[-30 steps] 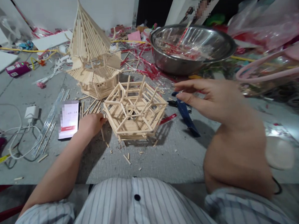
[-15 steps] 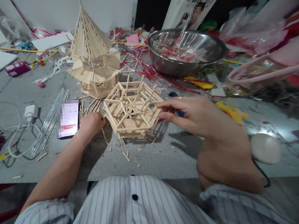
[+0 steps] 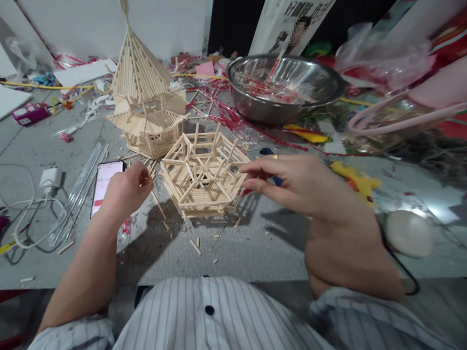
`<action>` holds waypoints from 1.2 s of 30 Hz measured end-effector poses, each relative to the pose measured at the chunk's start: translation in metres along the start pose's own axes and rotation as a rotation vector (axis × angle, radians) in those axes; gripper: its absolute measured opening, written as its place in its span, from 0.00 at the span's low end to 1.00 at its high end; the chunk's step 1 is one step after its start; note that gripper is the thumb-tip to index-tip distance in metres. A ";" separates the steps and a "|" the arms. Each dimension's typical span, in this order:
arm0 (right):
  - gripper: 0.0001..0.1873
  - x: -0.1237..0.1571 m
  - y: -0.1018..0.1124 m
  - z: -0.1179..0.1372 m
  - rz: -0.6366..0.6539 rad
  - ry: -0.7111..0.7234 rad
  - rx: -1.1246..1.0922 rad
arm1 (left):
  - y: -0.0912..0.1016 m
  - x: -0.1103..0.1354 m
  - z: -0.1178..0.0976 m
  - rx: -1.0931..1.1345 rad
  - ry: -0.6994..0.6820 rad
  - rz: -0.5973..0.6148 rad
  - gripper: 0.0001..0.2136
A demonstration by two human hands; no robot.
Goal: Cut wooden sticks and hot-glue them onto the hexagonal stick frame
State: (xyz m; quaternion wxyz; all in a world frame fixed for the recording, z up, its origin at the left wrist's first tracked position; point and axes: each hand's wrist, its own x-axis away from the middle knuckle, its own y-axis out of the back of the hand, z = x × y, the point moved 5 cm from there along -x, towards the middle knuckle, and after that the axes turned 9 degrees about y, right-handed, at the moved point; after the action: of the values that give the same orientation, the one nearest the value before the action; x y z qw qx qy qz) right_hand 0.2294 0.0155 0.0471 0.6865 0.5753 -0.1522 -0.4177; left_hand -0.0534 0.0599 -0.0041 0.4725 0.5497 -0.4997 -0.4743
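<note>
A six-sided frame of thin wooden sticks (image 3: 203, 202) sits on the table in front of me, with short sticks standing up from it. My right hand (image 3: 292, 182) is at its right edge, thumb and forefinger pinched on the end of a wooden stick (image 3: 236, 164). To the left of the frame, apart from it, my left hand (image 3: 129, 190) is closed with curled fingers; what they hold, if anything, is hidden. Beneath and beside that hand lies a lit phone (image 3: 101, 184), partly covered. Loose sticks (image 3: 157, 204) lie between the left hand and the frame.
Behind the frame stands a stick pavilion (image 3: 148, 117) with a pointed roof. A steel bowl (image 3: 253, 108) with red and clear wrappers is at the back right. A white charger (image 3: 50, 179) with cable lies left, a yellow toy (image 3: 357, 181) right.
My left hand has moved left, away from the frame's edge and over the phone's right side. My right hand stays at the frame's right edge. The view has shifted slightly.
</note>
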 end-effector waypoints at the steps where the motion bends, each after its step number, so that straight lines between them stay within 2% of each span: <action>1: 0.16 -0.001 -0.004 0.002 0.025 0.016 0.008 | 0.007 0.004 -0.004 0.060 -0.029 -0.033 0.09; 4: 0.16 -0.005 -0.019 0.014 0.166 0.049 0.093 | 0.015 0.011 -0.017 0.202 -0.147 -0.096 0.07; 7: 0.16 -0.009 -0.031 0.024 0.321 0.042 0.226 | 0.015 0.014 -0.026 0.282 -0.279 -0.199 0.07; 10: 0.15 -0.013 -0.035 0.027 0.378 0.033 0.267 | 0.011 0.014 -0.031 0.319 -0.379 -0.254 0.09; 14: 0.12 -0.013 -0.029 0.014 0.318 -0.005 0.281 | 0.006 0.016 -0.041 0.338 -0.497 -0.245 0.10; 18: 0.13 -0.010 -0.021 -0.016 0.217 -0.117 0.312 | 0.007 0.021 -0.057 0.283 -0.565 -0.206 0.11; 22: 0.17 -0.009 -0.020 -0.042 0.254 -0.173 0.255 | 0.011 0.023 -0.080 0.099 -0.572 -0.139 0.11; 27: 0.19 -0.010 -0.021 -0.052 0.327 -0.198 0.201 | 0.016 0.023 -0.107 0.039 -0.593 -0.115 0.11; 31: 0.19 -0.011 -0.016 -0.052 0.297 -0.182 0.203 | 0.016 0.024 -0.127 0.045 -0.652 -0.104 0.11; 36: 0.19 -0.013 -0.014 -0.071 0.256 -0.183 0.258 | 0.011 0.033 -0.153 0.016 -0.731 -0.091 0.10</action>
State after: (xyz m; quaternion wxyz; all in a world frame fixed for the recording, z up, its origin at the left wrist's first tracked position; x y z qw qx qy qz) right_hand 0.2650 0.0727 0.0174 0.6379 0.5941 -0.3381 -0.3548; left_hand 0.0994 0.0330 0.0214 0.2370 0.3694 -0.6140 -0.6560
